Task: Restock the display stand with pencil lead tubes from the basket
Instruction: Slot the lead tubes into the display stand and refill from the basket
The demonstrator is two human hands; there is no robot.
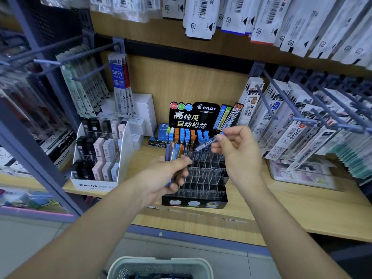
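One wooden shelf (285,208) bears the black display stand (203,174).

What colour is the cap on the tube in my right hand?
Blue, on the clear plastic lead tube the right hand pinches; head view.

2 bare forearms are in view, uncovered from near the elbow to the wrist. The left hand (161,178) and right hand (239,152) are bare too, with short, plain fingernails.
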